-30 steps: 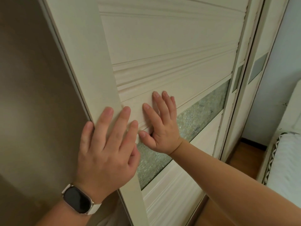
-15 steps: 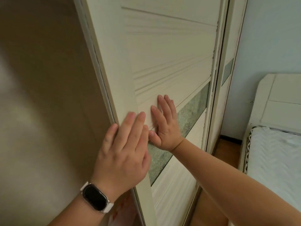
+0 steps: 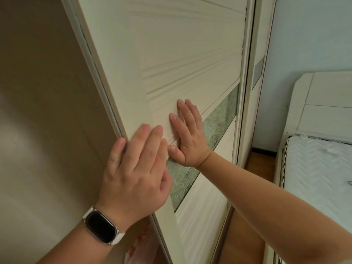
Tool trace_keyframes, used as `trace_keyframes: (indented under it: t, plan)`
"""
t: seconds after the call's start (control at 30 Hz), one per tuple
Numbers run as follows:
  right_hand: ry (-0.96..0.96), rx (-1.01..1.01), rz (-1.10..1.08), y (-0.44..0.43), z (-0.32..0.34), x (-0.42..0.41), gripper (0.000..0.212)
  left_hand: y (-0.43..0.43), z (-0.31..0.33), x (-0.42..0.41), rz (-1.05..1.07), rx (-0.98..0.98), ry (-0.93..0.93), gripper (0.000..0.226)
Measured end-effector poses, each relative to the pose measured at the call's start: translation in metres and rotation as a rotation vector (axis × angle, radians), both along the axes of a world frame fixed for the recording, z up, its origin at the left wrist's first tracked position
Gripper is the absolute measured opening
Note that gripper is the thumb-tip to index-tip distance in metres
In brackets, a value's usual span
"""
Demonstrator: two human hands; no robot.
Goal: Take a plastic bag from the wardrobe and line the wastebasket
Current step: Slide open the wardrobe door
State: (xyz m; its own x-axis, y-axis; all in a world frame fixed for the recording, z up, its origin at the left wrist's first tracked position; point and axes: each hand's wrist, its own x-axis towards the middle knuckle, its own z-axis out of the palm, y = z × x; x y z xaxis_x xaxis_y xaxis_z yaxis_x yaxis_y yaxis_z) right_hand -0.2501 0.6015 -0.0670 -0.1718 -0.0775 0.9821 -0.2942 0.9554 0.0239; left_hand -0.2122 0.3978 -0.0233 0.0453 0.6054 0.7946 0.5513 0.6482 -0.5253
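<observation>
A cream sliding wardrobe door point(image 3: 182, 60) with ribbed panels and a patterned glass strip fills the middle of the head view. My left hand point(image 3: 137, 174), with a watch on the wrist, lies flat on the door's left edge, fingers spread. My right hand point(image 3: 188, 136) presses flat on the panel just to its right, holding nothing. To the left of the door edge the wardrobe's brown inside point(image 3: 47, 111) is exposed. A white plastic bag with red print point(image 3: 141, 246) shows at the bottom of the opening. No wastebasket is in view.
A second wardrobe door point(image 3: 261, 54) stands behind the first on the right. A bed with a white mattress point(image 3: 320, 178) and cream headboard point(image 3: 327, 100) sits at the right. Wooden floor point(image 3: 261, 161) runs between wardrobe and bed.
The door has slid to the right under both hands, so more of the wardrobe's inside shows on the left. The view has turned right, bringing the bed in.
</observation>
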Motion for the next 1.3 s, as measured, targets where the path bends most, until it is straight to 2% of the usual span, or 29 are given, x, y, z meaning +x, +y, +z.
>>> trace_keyframes:
  t: [0.93, 1.3]
  plan:
    - [0.015, -0.020, -0.010, 0.188, -0.004, -0.064, 0.063, 0.185, 0.004, -0.063, -0.021, -0.043, -0.051, 0.041]
    - [-0.019, -0.037, -0.031, 0.218, -0.006, -0.072, 0.063, 0.217, 0.003, -0.075, -0.028, -0.063, -0.075, 0.041]
